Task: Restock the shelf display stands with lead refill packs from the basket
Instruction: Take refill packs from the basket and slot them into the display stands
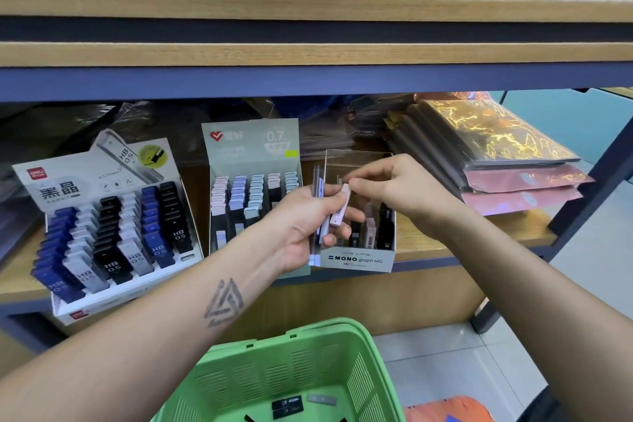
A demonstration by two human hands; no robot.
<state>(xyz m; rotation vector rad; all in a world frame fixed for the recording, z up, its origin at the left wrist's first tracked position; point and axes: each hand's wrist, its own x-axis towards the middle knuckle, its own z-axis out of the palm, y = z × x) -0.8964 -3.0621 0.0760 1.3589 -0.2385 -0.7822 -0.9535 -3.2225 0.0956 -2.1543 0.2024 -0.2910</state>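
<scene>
left hand (301, 226) grips a small bunch of lead refill packs (320, 216), fingers curled round them, held upright in front of the mono display stand (358, 259). right hand (394, 188) pinches the top of one pale pink pack (340, 207) between thumb and forefinger, pack still touching the left hand's bunch. mono stand sits on the wooden shelf (428, 240), a few packs standing inside it (dark and pink ones, count unclear). just left of it the green 0.7 stand (251, 161) with pastel-capped packs, further left the hb 0.5 stand (102, 226) with blue, grey and black rows. green basket (308, 353) below the hands, a few dark packs (287, 406) lying on its bottom. shiny wrapped folders (496, 144) stacked at right of shelf.
</scene>
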